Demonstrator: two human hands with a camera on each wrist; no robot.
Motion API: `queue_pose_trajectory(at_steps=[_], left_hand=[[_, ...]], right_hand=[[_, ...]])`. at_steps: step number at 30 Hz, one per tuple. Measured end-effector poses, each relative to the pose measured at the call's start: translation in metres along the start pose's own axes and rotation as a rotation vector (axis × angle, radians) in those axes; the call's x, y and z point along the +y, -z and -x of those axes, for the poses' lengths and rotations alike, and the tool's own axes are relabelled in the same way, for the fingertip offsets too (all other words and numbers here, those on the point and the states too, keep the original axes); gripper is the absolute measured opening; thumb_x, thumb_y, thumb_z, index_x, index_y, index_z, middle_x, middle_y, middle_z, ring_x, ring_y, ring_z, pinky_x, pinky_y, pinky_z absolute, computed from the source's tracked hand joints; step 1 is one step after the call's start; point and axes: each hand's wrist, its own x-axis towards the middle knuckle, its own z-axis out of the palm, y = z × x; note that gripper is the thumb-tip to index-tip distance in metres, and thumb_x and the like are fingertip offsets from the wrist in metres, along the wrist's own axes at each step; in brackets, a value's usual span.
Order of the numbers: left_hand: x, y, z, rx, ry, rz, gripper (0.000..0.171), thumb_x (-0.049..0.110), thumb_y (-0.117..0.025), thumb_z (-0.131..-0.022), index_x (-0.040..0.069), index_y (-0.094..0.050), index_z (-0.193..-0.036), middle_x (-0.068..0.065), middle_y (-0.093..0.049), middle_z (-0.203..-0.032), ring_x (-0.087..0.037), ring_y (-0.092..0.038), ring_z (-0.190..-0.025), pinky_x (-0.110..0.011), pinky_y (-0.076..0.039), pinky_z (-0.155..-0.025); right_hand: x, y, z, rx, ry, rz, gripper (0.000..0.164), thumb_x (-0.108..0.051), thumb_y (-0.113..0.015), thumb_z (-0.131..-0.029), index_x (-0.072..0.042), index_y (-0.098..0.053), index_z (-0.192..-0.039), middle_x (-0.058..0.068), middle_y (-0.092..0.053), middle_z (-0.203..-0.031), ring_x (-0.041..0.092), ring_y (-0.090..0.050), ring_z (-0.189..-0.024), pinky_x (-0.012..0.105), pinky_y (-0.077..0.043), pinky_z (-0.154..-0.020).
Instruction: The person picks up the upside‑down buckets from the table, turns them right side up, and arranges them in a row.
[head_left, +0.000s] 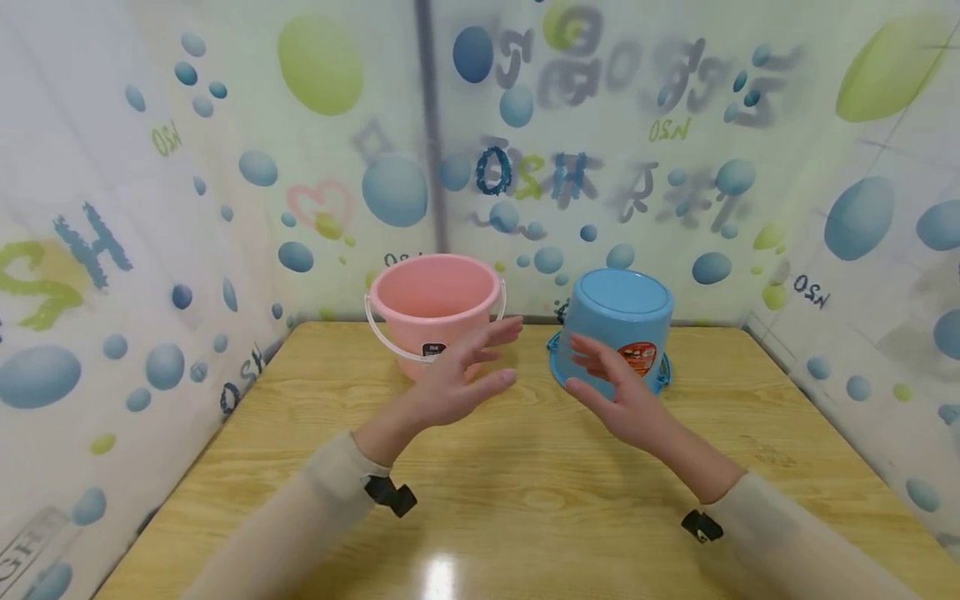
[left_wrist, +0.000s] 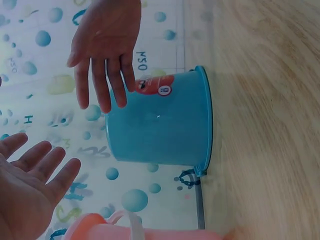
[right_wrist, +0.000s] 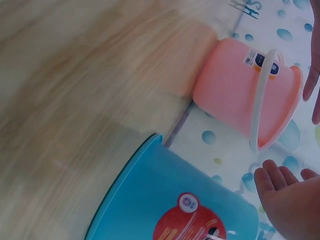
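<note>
Upright on the table stands a pink bucket (head_left: pixel 435 292), its white handle (head_left: pixel 397 346) hanging down at the front. To its right a blue bucket (head_left: pixel 618 312) sits upside down, rim on the wood, with a red label (head_left: pixel 637 358). My left hand (head_left: pixel 450 379) is raised in front of the pink bucket, fingers extended and holding nothing. My right hand (head_left: pixel 622 396) hovers before the blue bucket with its fingers also extended. The two palms face each other across a gap. In the left wrist view the right hand (left_wrist: pixel 110 50) appears beside the blue bucket (left_wrist: pixel 160 125).
The wooden table (head_left: pixel 517 500) fills the foreground. A patterned wall covering (head_left: pixel 637 150) with blue and green ovals rises behind it, with similar sheets on the left and right sides. Both wrists carry a dark strap (head_left: pixel 390 496).
</note>
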Motion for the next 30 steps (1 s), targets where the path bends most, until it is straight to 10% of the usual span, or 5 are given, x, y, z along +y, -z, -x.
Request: queue_pose_trajectory(at_steps=[6, 12, 22, 25, 30], left_hand=[[-0.003, -0.019, -0.008, -0.051, 0.044, -0.019, 0.072, 0.025, -0.070, -0.107, 0.014, -0.040, -0.171, -0.009, -0.050, -0.170, -0.031, -0.049, -0.158, -0.052, -0.048, -0.125], [-0.018, -0.037, -0.015, -0.112, 0.099, -0.008, 0.076, 0.028, -0.073, -0.106, 0.023, -0.036, -0.172, -0.003, -0.047, -0.173, -0.025, -0.048, -0.159, -0.054, -0.048, -0.124], [-0.050, -0.058, -0.032, -0.195, 0.241, -0.035, 0.086, 0.037, -0.076, -0.105, 0.020, -0.030, -0.175, -0.009, -0.038, -0.179, -0.028, -0.045, -0.161, -0.051, -0.047, -0.125], [-0.058, -0.062, -0.040, -0.200, 0.271, -0.057, 0.089, 0.038, -0.077, -0.104, 0.016, -0.029, -0.175, -0.008, -0.037, -0.179, -0.027, -0.045, -0.160, -0.051, -0.047, -0.125], [-0.070, -0.067, -0.051, -0.207, 0.309, -0.063, 0.091, 0.042, -0.078, -0.103, 0.018, -0.028, -0.176, -0.004, -0.033, -0.181, -0.026, -0.043, -0.161, -0.050, -0.045, -0.127]], right_hand=[[0.007, 0.015, 0.015, -0.015, -0.036, 0.049, 0.064, -0.015, -0.064, -0.112, -0.006, -0.037, -0.169, 0.022, -0.044, -0.171, 0.044, -0.054, -0.151, 0.011, -0.039, -0.116], [0.015, 0.032, 0.031, -0.028, -0.094, 0.133, 0.066, -0.021, -0.066, -0.112, -0.008, -0.037, -0.170, 0.019, -0.048, -0.168, 0.043, -0.057, -0.148, 0.043, -0.051, -0.119], [0.042, 0.061, 0.054, 0.001, -0.174, 0.180, 0.070, -0.024, -0.067, -0.111, -0.006, -0.034, -0.170, 0.023, -0.044, -0.170, 0.047, -0.058, -0.144, 0.004, -0.039, -0.105], [0.051, 0.071, 0.055, 0.001, -0.191, 0.194, 0.071, -0.024, -0.067, -0.112, -0.004, -0.032, -0.170, 0.026, -0.044, -0.168, 0.050, -0.056, -0.143, 0.016, -0.048, -0.112], [0.069, 0.085, 0.052, -0.023, -0.273, 0.203, 0.080, -0.028, -0.065, -0.113, 0.003, -0.021, -0.172, 0.038, -0.040, -0.165, 0.061, -0.051, -0.143, 0.070, -0.050, -0.114]])
